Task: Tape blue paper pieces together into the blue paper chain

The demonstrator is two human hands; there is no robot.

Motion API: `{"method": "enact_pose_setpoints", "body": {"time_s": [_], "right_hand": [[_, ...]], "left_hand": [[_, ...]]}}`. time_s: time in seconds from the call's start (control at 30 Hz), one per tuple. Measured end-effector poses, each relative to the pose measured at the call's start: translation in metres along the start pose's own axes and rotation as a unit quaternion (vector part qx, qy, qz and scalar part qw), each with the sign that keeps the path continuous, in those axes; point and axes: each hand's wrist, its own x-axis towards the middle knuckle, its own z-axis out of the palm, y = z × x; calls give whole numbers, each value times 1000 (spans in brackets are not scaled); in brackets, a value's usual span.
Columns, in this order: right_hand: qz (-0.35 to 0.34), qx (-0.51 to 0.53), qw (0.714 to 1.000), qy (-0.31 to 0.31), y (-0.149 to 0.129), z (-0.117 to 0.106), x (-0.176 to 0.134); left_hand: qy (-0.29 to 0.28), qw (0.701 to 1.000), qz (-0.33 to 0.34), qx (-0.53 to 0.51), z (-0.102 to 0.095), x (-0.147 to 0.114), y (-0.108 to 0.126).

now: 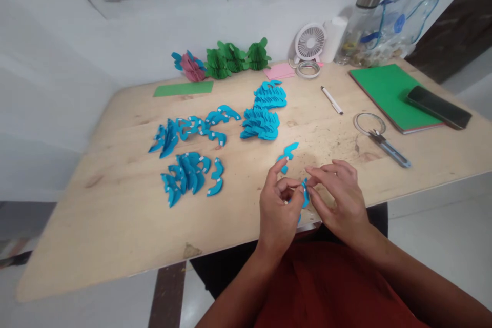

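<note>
Near the table's front edge, my left hand (280,204) pinches a small blue paper cutout (306,199) between thumb and forefinger. On its other side, my right hand (340,195) has thumb and forefinger pressed at the cutout's upper edge; whether a small piece sits in those fingertips I cannot make out. Just beyond my left fingers lies another wavy blue cutout (289,152). Further off is a pile of blue cutouts (260,124). To the left, more blue cutouts (186,177) with small white squares on them lie in rows.
Green paper shapes (232,59) and a pink one (192,67) stand along the wall. A cutter (392,149), tape roll (369,124), white pen (331,100), green folder (392,95) and phone (438,106) lie to the right. A small fan (310,42) and bottle (361,25) stand behind.
</note>
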Motion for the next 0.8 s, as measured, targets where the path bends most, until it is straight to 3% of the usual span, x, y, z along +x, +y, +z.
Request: {"method": "enact_pose_setpoints", "body": {"time_s": [0.3,0.57,0.8], "right_hand": [[-28,-28,999,-10,-2,-2,4],[-17,-30,999,-13,-1,-2,4],[-13,-32,999,-10,0,-5,6]], "left_hand": [[-13,996,60,60,-3,-2,-2],[-7,999,39,29,-1,-1,-1],[44,998,38,34,-3,1,3]]}}
